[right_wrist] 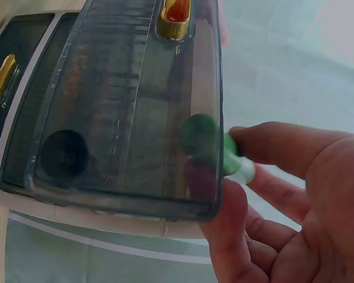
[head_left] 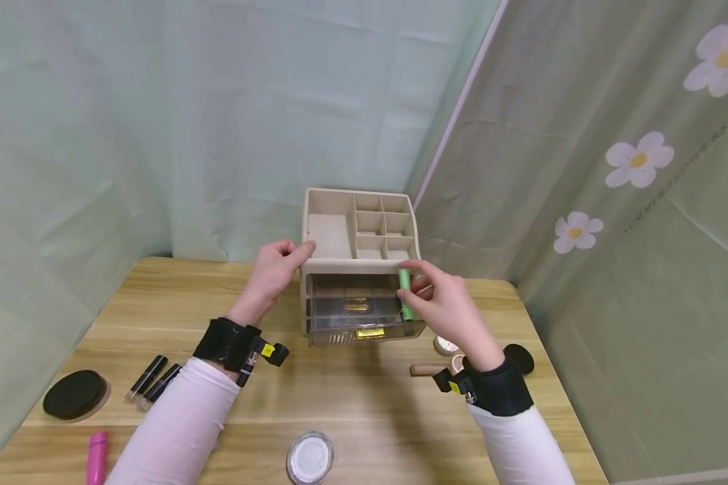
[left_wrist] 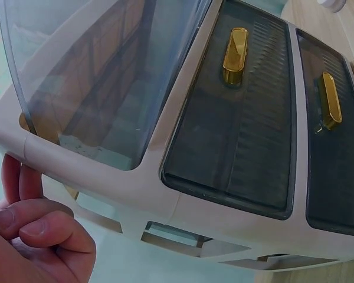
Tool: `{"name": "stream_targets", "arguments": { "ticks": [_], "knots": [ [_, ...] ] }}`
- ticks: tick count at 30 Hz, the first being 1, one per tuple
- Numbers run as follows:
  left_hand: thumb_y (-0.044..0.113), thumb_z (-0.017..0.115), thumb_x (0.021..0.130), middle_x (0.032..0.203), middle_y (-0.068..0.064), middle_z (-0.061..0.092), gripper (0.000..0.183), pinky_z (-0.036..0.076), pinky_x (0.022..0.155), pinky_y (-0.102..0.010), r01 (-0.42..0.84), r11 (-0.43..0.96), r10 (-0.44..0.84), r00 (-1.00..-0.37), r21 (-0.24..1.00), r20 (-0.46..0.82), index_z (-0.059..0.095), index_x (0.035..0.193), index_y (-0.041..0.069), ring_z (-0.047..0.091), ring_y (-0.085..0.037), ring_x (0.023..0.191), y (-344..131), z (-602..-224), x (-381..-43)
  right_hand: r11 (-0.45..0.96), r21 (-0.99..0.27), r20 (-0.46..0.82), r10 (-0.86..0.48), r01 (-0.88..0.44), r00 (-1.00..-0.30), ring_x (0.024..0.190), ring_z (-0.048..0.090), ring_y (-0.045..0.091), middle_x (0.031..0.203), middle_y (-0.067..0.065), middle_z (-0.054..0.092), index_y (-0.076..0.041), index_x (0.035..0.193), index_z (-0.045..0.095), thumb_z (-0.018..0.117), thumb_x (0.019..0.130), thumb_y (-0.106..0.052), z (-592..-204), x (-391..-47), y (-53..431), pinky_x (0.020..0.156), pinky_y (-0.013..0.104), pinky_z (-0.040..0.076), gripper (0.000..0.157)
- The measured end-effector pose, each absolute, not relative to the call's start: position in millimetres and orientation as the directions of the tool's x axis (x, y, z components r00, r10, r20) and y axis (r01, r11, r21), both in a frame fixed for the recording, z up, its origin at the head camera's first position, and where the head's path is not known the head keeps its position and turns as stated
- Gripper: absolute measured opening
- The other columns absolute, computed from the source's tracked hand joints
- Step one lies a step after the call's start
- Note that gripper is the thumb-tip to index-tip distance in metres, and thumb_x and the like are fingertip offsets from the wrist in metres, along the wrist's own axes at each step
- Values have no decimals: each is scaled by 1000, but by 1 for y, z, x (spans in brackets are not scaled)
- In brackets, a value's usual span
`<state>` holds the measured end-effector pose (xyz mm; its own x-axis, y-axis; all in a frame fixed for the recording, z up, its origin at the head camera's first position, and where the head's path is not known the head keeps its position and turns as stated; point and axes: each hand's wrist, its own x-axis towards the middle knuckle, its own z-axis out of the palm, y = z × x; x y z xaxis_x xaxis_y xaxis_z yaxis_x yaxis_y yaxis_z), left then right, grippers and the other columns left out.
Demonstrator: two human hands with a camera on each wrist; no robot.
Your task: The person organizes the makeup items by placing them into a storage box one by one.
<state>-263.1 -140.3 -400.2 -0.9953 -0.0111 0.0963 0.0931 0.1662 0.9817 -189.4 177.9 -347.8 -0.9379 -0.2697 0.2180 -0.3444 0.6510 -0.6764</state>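
Note:
A beige cosmetics organizer (head_left: pixel 330 236) stands at the back of the table, its upper smoky see-through drawer (head_left: pixel 340 335) pulled out. My left hand (head_left: pixel 273 273) grips the organizer's left edge, thumb on the rim and the other fingers curled beside the wall. Between thumb and fingers, my right hand (head_left: pixel 445 303) pinches a slim green tube (head_left: pixel 405 293) upright at the drawer's right end. Its lower part shows dimly through the drawer front in the right wrist view. A dark round thing (right_wrist: pixel 65 154) appears through the same drawer front; its kind is unclear.
On the left of the wooden table (head_left: pixel 261 411) lie a black round compact (head_left: pixel 75 394), two dark-capped tubes (head_left: pixel 147 376) and a pink tube (head_left: pixel 97 458). A round clear-rimmed case (head_left: pixel 310 458) lies in front. Small cosmetics (head_left: pixel 427 370) sit by my right wrist. Curtains (head_left: pixel 249 121) hang behind.

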Motion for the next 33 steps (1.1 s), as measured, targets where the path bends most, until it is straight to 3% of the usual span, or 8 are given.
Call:
{"name": "stream_targets", "arguments": {
  "ticks": [8,19,33],
  "knots": [
    [41,76,99,64,5,35,52,27,59,-30,114,160,-32,-992,981,121,46,70,11,39,-20,70,-138,-397,-262,681,-612,226,-335,-401,-915,72,72,6,89,-3,73,-14,142,65,81,97,-12,-348,-188,169,61,34,55,47],
    [40,75,100,64,4,36,52,27,58,-29,126,137,-55,-989,983,134,46,70,10,39,-19,67,-135,-400,-260,721,-593,223,-282,-360,-933,64,68,11,87,-3,75,-15,139,67,83,95,-15,-349,-185,161,54,33,49,47],
    [43,75,101,66,3,36,52,28,60,-30,113,142,-46,-992,983,120,47,73,9,40,-21,69,-135,-398,-260,795,-506,165,-293,-336,-942,61,64,7,83,-6,73,-13,138,68,82,96,-21,-347,-188,156,58,34,51,45]
  ]
}}
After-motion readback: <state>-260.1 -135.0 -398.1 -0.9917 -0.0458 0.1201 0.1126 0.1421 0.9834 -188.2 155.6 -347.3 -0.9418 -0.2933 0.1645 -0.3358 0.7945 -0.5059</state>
